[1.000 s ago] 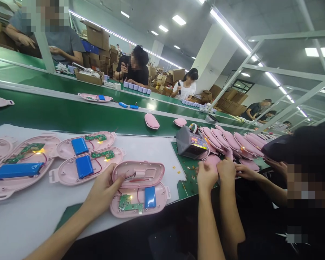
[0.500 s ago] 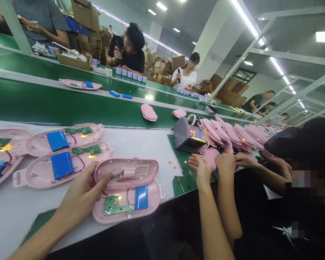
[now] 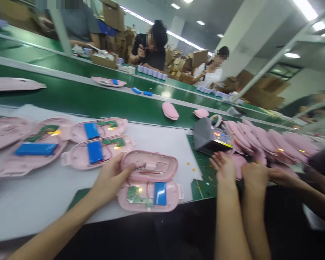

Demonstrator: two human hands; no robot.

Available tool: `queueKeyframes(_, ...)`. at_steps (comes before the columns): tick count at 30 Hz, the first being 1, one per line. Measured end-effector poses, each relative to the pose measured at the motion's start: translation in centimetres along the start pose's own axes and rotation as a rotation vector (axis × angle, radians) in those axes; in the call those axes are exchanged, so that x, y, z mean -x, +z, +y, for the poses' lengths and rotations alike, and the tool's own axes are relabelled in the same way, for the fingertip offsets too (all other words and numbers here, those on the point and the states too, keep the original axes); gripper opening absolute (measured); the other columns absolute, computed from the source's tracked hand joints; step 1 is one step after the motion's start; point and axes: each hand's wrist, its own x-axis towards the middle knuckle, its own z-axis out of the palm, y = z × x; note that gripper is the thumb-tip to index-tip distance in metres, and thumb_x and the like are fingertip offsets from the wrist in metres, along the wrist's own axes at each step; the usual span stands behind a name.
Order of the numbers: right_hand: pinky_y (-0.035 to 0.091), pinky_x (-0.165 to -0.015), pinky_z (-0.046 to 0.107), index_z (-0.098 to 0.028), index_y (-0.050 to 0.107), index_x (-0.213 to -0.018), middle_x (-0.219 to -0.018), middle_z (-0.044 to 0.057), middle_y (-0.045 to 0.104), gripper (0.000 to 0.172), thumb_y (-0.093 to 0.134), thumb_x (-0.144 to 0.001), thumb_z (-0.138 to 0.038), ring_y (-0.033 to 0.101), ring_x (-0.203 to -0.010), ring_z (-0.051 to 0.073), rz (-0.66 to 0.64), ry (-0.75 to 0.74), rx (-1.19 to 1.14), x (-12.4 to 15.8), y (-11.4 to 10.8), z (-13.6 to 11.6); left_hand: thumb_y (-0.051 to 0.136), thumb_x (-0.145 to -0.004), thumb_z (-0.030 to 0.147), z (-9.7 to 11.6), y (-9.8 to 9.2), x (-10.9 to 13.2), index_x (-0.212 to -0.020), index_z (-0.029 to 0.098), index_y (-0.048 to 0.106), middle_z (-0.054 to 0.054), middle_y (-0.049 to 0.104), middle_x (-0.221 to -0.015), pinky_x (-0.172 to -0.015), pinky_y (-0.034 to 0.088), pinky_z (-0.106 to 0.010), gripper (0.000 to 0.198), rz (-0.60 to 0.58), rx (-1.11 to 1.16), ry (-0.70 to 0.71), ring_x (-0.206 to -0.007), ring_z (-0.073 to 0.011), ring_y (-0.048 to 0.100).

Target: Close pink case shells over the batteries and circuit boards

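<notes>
Pink shell (image 3: 239, 166) between the person's two hands

The left hand (image 3: 224, 168) is spread open, with palm down and fingers apart, just beside the grey box (image 3: 212, 139) with a lit display. The right hand (image 3: 254, 176) is more closed, knuckles up, and one cannot tell if it pinches anything. The shell lies tilted between the hands, touching the right hand. Behind it, many other pink shells (image 3: 262, 141) lean one on another in a row. They stand on the green mat (image 3: 203, 173), where small gold bits (image 3: 191, 167) are scattered.

Left of the mat, on a white sheet (image 3: 162, 144), a co-worker's hand (image 3: 111, 177) rests on an open case (image 3: 148, 184), with the fingers over its upper half. The lower half shows a blue battery (image 3: 160, 193) and a circuit board (image 3: 137, 195) with a small light on. More open cases (image 3: 97, 130) lie further left on the sheet. Another co-worker's hand (image 3: 283, 176) reaches in from the right, near the row. Farther away, a pink case (image 3: 108, 81) and two blue batteries (image 3: 142, 91) lie on the green belt (image 3: 70, 97).
</notes>
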Motion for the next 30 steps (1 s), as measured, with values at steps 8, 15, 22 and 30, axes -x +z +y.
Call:
queueKeyframes(8, 0.051, -0.088, 0.036, -0.021, 0.064, -0.087, -0.106, 0.007, 0.065, 0.015, 0.053, -0.095, -0.028, 0.061, -0.101, 0.020, -0.523, -0.409, -0.374, 5.2, 5.8, -16.6, 0.074, -0.077, 0.036, 0.2, 0.1, -0.3, -0.095, 0.013, 0.068, -0.009, 0.075, -0.094, -0.073, 0.058, -0.032, 0.030, -0.108, 0.304, -0.088, -0.087, -0.0253, 0.071)
queueKeyframes(15, 0.051, -0.077, 0.033, -0.020, 0.055, -0.081, -0.122, 0.010, 0.059, 0.019, 0.046, -0.098, -0.021, 0.059, -0.106, 0.021, -0.853, -0.777, 0.037, 4.1, 11.1, -19.7, 0.069, -0.080, 0.031, -0.3, 0.0, -0.2, -0.092, 0.011, 0.069, -0.007, 0.072, -0.085, -0.067, 0.054, -0.028, 0.023, -0.131, 0.369, -0.033, -0.077, -0.0204, 0.069)
queueKeyframes(22, 0.044, -0.062, 0.029, -0.021, 0.062, -0.074, -0.105, 0.007, 0.069, 0.014, 0.062, -0.088, -0.023, 0.063, -0.093, 0.021, -0.686, -0.891, 0.230, 4.4, 11.5, -20.4, 0.064, -0.082, 0.032, -0.8, -0.1, -0.1, -0.097, 0.009, 0.069, -0.009, 0.071, -0.089, -0.071, 0.054, -0.032, 0.027, -0.141, 0.370, 0.021, -0.085, -0.0239, 0.068)
queueKeyframes(30, 0.041, -0.054, 0.027, -0.021, 0.058, -0.073, -0.064, -0.001, 0.066, 0.030, 0.078, -0.070, -0.043, 0.059, -0.056, 0.015, -0.976, -0.342, 0.129, 1.2, 10.7, -21.1, 0.060, -0.082, 0.024, -1.1, -0.3, 0.4, -0.093, 0.014, 0.064, -0.005, 0.066, -0.088, -0.066, 0.053, -0.030, 0.015, -0.070, 0.229, 0.020, -0.080, -0.0219, 0.066)
